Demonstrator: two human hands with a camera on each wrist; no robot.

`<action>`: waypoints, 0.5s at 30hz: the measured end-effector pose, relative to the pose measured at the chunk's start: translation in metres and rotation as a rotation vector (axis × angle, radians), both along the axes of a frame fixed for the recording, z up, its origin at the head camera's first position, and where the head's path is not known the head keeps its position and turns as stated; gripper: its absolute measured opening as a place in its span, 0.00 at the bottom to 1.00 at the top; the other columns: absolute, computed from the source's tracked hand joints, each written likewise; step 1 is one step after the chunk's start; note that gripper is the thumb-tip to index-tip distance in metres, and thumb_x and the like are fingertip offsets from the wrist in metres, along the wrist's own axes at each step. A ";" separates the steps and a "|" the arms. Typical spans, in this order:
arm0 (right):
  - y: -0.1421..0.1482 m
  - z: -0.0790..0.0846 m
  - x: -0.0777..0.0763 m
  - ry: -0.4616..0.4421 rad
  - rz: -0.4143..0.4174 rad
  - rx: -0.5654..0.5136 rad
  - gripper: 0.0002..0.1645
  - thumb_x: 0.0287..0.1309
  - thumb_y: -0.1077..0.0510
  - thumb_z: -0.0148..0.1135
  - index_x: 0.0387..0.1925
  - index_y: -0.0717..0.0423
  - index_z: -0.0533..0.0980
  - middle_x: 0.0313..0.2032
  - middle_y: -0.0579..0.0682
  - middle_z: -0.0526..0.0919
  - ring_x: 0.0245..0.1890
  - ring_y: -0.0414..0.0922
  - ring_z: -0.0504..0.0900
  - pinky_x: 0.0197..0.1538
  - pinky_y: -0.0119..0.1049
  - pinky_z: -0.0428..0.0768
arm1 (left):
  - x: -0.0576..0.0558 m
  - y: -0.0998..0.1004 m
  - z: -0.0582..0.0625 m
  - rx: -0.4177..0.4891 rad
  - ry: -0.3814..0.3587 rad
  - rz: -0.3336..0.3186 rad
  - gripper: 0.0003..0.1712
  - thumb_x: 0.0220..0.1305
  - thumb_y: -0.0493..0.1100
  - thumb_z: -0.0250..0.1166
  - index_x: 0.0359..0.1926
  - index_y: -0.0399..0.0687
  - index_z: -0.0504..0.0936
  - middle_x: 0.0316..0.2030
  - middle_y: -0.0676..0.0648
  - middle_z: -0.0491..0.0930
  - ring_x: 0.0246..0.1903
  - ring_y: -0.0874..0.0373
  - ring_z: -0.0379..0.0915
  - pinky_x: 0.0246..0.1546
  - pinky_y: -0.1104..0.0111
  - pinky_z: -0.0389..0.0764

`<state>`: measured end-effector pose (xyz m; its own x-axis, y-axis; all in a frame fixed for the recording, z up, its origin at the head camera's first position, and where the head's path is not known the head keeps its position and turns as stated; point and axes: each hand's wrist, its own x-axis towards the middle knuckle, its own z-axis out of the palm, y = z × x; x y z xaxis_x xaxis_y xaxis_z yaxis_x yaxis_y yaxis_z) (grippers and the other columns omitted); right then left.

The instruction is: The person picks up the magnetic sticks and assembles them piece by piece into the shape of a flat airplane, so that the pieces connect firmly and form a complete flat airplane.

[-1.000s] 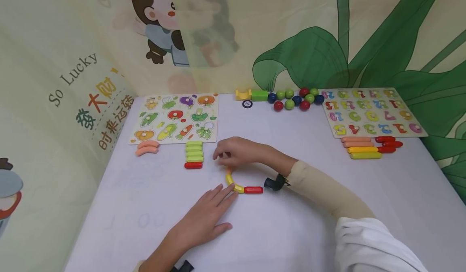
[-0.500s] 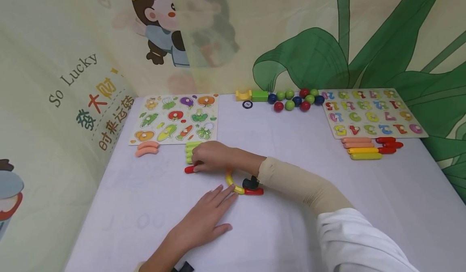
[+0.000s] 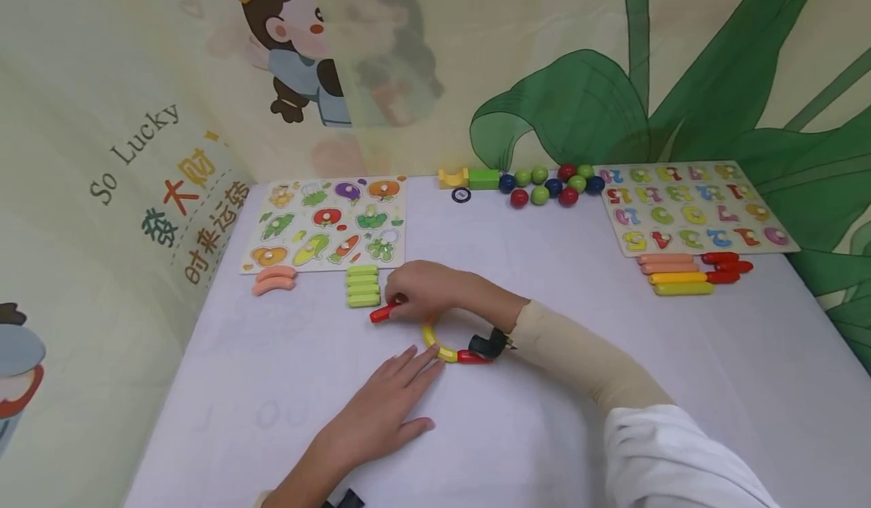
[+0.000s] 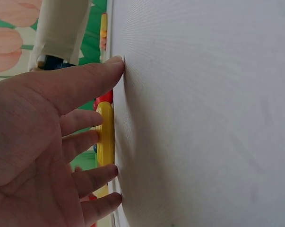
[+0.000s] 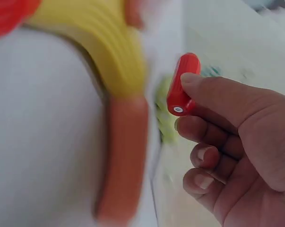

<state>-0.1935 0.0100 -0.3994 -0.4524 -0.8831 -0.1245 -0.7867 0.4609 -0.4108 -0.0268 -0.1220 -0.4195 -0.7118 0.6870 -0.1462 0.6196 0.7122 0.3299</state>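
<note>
My right hand (image 3: 429, 290) pinches a short red magnetic stick (image 5: 184, 87) between thumb and forefinger; a small pale disc shows in its end. The stick is held left of a curved chain of sticks on the white table. That chain has a yellow curved part (image 3: 441, 349), a red stick (image 3: 471, 357) at its near right end and an orange piece (image 5: 125, 161) at its far end, mostly hidden by my right hand in the head view. My left hand (image 3: 388, 402) lies with fingers extended, its fingertips touching the yellow part.
Light green sticks (image 3: 364, 286) and pink curved pieces (image 3: 275, 281) lie in front of the vegetable puzzle board (image 3: 286, 228). Colored balls (image 3: 540, 195) and blocks (image 3: 484, 179) stand at the back. More sticks (image 3: 683, 289) lie before the number board (image 3: 643, 224).
My right hand reached left to the red stick below the green row, took hold of it and carried it back right toward the chain. My left hand stays in place.
</note>
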 end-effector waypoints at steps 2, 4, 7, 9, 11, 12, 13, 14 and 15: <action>0.020 0.005 -0.001 0.000 -0.057 -0.043 0.10 0.50 0.48 0.65 0.32 0.47 0.81 0.23 0.38 0.74 0.26 0.37 0.70 0.31 0.28 0.69 | 0.000 0.001 0.000 -0.009 0.000 0.001 0.44 0.55 0.61 0.60 0.68 0.53 0.53 0.68 0.52 0.45 0.66 0.50 0.43 0.58 0.53 0.56; 0.043 0.008 -0.002 0.004 -0.117 -0.075 0.11 0.48 0.48 0.66 0.33 0.48 0.82 0.23 0.38 0.75 0.26 0.37 0.70 0.31 0.28 0.70 | 0.000 0.001 0.001 -0.021 0.002 0.003 0.45 0.55 0.61 0.60 0.68 0.54 0.53 0.68 0.52 0.45 0.66 0.50 0.43 0.58 0.53 0.57; 0.080 0.007 -0.003 0.014 -0.204 -0.065 0.10 0.47 0.49 0.68 0.32 0.47 0.82 0.22 0.38 0.74 0.25 0.37 0.71 0.31 0.28 0.71 | 0.001 0.002 0.001 -0.033 0.009 0.006 0.45 0.55 0.61 0.60 0.68 0.53 0.53 0.68 0.52 0.45 0.66 0.50 0.42 0.58 0.53 0.56; 0.101 0.003 -0.003 0.006 -0.256 -0.027 0.08 0.47 0.49 0.67 0.30 0.46 0.82 0.21 0.37 0.74 0.25 0.38 0.71 0.31 0.28 0.71 | 0.001 0.002 0.001 -0.037 0.013 0.008 0.45 0.55 0.61 0.60 0.69 0.53 0.52 0.68 0.52 0.45 0.66 0.50 0.42 0.59 0.54 0.56; 0.118 -0.002 -0.002 -0.013 -0.294 0.012 0.07 0.47 0.50 0.67 0.30 0.46 0.81 0.21 0.37 0.74 0.24 0.38 0.71 0.31 0.28 0.72 | 0.001 0.002 0.002 -0.035 0.016 0.010 0.45 0.55 0.61 0.60 0.69 0.53 0.52 0.68 0.52 0.45 0.66 0.50 0.42 0.59 0.54 0.56; 0.124 -0.004 -0.002 -0.029 -0.309 0.026 0.07 0.47 0.50 0.68 0.30 0.46 0.82 0.20 0.37 0.74 0.24 0.38 0.71 0.31 0.29 0.72 | 0.001 0.002 0.002 -0.034 0.017 0.010 0.45 0.55 0.60 0.60 0.69 0.53 0.52 0.68 0.52 0.45 0.66 0.50 0.42 0.59 0.54 0.56; 0.129 -0.006 -0.002 -0.043 -0.322 0.039 0.07 0.47 0.49 0.68 0.29 0.45 0.81 0.20 0.37 0.75 0.24 0.39 0.71 0.31 0.29 0.72 | 0.001 0.002 0.002 -0.032 0.017 0.009 0.45 0.55 0.60 0.60 0.69 0.53 0.52 0.68 0.52 0.45 0.66 0.50 0.42 0.59 0.54 0.56; 0.132 -0.007 -0.001 -0.057 -0.330 0.045 0.07 0.46 0.49 0.68 0.29 0.45 0.81 0.20 0.38 0.74 0.24 0.39 0.71 0.31 0.30 0.73 | 0.001 0.002 0.002 -0.031 0.017 0.009 0.45 0.55 0.60 0.61 0.69 0.53 0.52 0.68 0.52 0.45 0.66 0.50 0.42 0.59 0.54 0.56; 0.134 -0.009 -0.001 -0.066 -0.336 0.045 0.08 0.46 0.49 0.68 0.29 0.45 0.82 0.20 0.38 0.75 0.24 0.39 0.71 0.30 0.30 0.73 | 0.002 0.002 0.002 -0.031 0.016 0.009 0.45 0.55 0.60 0.61 0.69 0.53 0.52 0.68 0.52 0.45 0.66 0.50 0.42 0.59 0.54 0.56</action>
<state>-0.1943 0.1441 -0.4080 -0.7066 -0.6793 -0.1982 -0.5607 0.7083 -0.4289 -0.0253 -0.1200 -0.4173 -0.7202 0.6761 -0.1557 0.6184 0.7273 0.2976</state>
